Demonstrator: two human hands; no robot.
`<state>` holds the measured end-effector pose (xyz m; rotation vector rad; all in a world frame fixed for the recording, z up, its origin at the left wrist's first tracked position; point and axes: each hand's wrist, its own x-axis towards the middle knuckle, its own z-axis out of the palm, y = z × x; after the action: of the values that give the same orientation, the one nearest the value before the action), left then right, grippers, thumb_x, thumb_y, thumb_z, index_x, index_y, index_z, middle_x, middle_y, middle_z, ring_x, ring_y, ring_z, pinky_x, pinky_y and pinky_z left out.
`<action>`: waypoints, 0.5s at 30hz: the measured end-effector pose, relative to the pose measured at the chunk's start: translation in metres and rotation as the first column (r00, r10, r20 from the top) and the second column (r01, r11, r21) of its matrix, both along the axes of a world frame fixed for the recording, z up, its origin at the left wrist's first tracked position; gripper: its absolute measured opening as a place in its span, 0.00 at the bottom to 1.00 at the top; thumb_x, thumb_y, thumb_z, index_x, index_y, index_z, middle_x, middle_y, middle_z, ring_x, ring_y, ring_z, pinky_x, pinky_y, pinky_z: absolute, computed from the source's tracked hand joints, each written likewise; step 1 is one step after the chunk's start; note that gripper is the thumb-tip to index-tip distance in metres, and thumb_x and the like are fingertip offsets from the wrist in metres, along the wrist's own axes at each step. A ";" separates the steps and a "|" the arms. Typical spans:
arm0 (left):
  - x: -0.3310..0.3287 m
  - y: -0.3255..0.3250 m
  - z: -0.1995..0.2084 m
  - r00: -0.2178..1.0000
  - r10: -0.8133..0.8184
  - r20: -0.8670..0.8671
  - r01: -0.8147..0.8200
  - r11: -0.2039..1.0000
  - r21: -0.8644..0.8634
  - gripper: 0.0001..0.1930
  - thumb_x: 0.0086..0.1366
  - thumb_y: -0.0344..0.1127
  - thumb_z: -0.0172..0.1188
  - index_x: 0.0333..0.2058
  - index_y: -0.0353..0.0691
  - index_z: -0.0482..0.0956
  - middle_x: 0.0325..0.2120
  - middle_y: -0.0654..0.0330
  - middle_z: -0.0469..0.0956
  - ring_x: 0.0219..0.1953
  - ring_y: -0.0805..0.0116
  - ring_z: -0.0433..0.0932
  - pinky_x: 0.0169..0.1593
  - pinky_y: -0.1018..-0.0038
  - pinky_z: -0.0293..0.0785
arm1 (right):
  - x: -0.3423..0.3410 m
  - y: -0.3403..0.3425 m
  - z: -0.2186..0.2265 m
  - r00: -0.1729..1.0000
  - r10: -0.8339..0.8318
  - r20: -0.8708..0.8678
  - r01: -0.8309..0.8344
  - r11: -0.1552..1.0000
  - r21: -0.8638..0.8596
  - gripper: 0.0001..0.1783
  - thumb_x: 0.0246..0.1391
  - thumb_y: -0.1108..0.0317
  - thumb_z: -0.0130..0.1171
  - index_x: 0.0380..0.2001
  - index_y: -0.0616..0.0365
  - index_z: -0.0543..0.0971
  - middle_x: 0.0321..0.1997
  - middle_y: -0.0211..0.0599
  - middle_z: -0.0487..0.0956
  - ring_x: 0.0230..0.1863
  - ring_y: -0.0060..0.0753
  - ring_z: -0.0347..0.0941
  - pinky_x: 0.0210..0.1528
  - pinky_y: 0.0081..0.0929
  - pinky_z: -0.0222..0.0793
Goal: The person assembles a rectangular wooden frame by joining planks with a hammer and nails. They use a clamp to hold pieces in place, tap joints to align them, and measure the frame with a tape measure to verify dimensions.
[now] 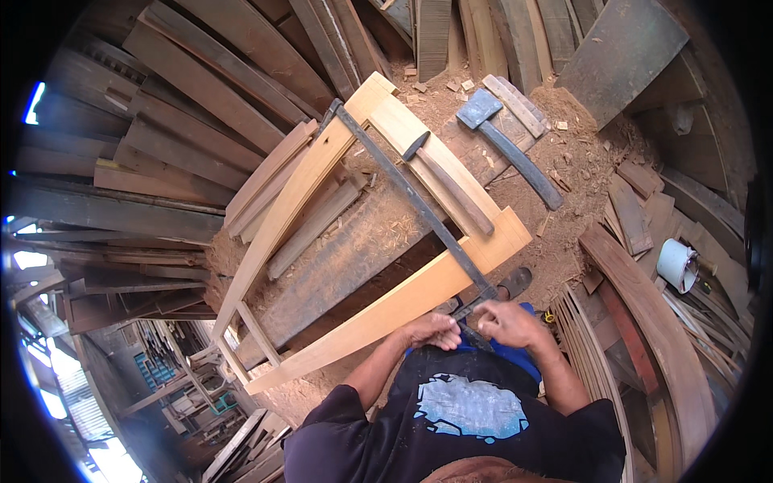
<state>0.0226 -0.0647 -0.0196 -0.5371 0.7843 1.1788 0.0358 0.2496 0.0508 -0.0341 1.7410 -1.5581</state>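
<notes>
A pale wooden frame (427, 282) lies at an angle across the work surface before me. Across it runs a long dark metal bar clamp (403, 187), its far end hooked over the far rail and its near end at my body. My left hand (435, 331) is closed at the clamp's near end, on the left of the screw. My right hand (509, 322) has its fingers curled on the other side of that end; what exactly the fingertips press is partly hidden. On the frame's right-hand rail rests a hammer (452, 190) with a wooden handle.
A mallet (515, 153) with a blue-grey head lies on a board beyond the frame, amid sawdust. Planks (201, 88) lean all round the left and back. A curved brown timber (644, 322) and a white container (678, 266) are at the right.
</notes>
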 end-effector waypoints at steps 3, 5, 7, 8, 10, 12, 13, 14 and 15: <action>-0.089 0.008 0.000 0.732 0.419 -0.537 -0.523 0.851 -0.049 0.11 0.72 0.36 0.59 0.47 0.35 0.74 0.36 0.53 0.84 0.34 0.67 0.84 0.39 0.72 0.84 | -0.090 0.027 0.012 0.951 -0.164 -0.262 0.252 0.903 0.347 0.20 0.59 0.63 0.58 0.50 0.66 0.76 0.37 0.52 0.83 0.40 0.44 0.82 0.44 0.41 0.77; -0.153 0.002 -0.023 0.369 0.594 -0.715 -0.797 0.598 0.086 0.13 0.71 0.32 0.58 0.51 0.37 0.70 0.43 0.51 0.81 0.41 0.64 0.83 0.45 0.71 0.82 | -0.142 0.034 0.010 0.864 0.037 -0.502 0.407 0.535 0.741 0.20 0.61 0.62 0.56 0.52 0.60 0.74 0.39 0.52 0.80 0.42 0.51 0.79 0.50 0.44 0.75; -0.222 0.000 -0.033 0.119 0.542 -0.832 -0.879 0.447 0.166 0.26 0.69 0.40 0.64 0.57 0.35 0.64 0.53 0.48 0.74 0.53 0.61 0.77 0.57 0.68 0.76 | -0.183 0.035 -0.011 0.795 0.005 -0.606 0.481 0.604 0.635 0.22 0.60 0.60 0.59 0.54 0.59 0.73 0.43 0.53 0.78 0.45 0.53 0.76 0.53 0.46 0.72; -0.251 -0.002 -0.040 0.098 0.553 -0.828 -0.888 0.423 0.178 0.35 0.66 0.46 0.66 0.61 0.32 0.59 0.58 0.44 0.67 0.59 0.57 0.70 0.64 0.64 0.67 | -0.195 0.031 -0.019 0.759 -0.018 -0.651 0.511 0.635 0.579 0.24 0.59 0.59 0.60 0.56 0.58 0.72 0.45 0.53 0.77 0.47 0.54 0.75 0.55 0.47 0.71; -0.302 -0.008 -0.061 0.072 0.619 -0.782 -0.901 0.377 0.215 0.52 0.60 0.57 0.69 0.66 0.26 0.51 0.65 0.40 0.59 0.67 0.50 0.61 0.72 0.58 0.53 | -0.218 0.000 -0.019 0.847 0.097 -0.523 0.349 0.641 0.684 0.30 0.57 0.58 0.63 0.59 0.57 0.69 0.49 0.55 0.75 0.50 0.58 0.72 0.55 0.49 0.69; -0.342 -0.009 -0.087 0.106 0.743 -0.660 -0.907 0.344 0.242 0.57 0.55 0.64 0.70 0.66 0.26 0.51 0.65 0.41 0.59 0.67 0.48 0.60 0.73 0.56 0.51 | -0.231 -0.031 -0.034 0.909 0.185 -0.375 0.189 0.618 0.763 0.40 0.54 0.56 0.66 0.66 0.56 0.62 0.56 0.56 0.71 0.56 0.61 0.68 0.58 0.51 0.66; -0.358 -0.006 -0.098 0.142 0.805 -0.576 -0.911 0.334 0.243 0.56 0.54 0.65 0.71 0.66 0.27 0.54 0.64 0.42 0.62 0.66 0.48 0.61 0.72 0.56 0.53 | -0.231 -0.041 -0.043 0.906 0.181 -0.382 0.202 0.608 0.768 0.40 0.54 0.56 0.65 0.66 0.56 0.62 0.57 0.56 0.70 0.57 0.61 0.67 0.58 0.51 0.65; -0.372 -0.003 -0.105 0.133 0.858 -0.497 -0.893 0.321 0.316 0.56 0.53 0.66 0.71 0.65 0.28 0.57 0.62 0.43 0.64 0.65 0.49 0.63 0.70 0.56 0.56 | -0.230 -0.050 -0.052 0.902 0.180 -0.392 0.215 0.602 0.769 0.40 0.54 0.56 0.65 0.67 0.56 0.61 0.58 0.56 0.70 0.57 0.61 0.67 0.59 0.52 0.65; -0.385 0.001 -0.109 0.125 0.902 -0.414 -0.871 0.300 0.389 0.55 0.51 0.66 0.72 0.64 0.29 0.59 0.60 0.44 0.67 0.64 0.49 0.65 0.68 0.56 0.60 | -0.229 -0.058 -0.061 0.897 0.177 -0.405 0.230 0.596 0.770 0.41 0.55 0.57 0.65 0.67 0.55 0.60 0.58 0.56 0.70 0.58 0.61 0.66 0.59 0.52 0.65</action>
<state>-0.3625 -0.0634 -0.1290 -0.6268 0.9427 2.6499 -0.1935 0.1915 -0.0102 0.1012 2.7039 -0.6359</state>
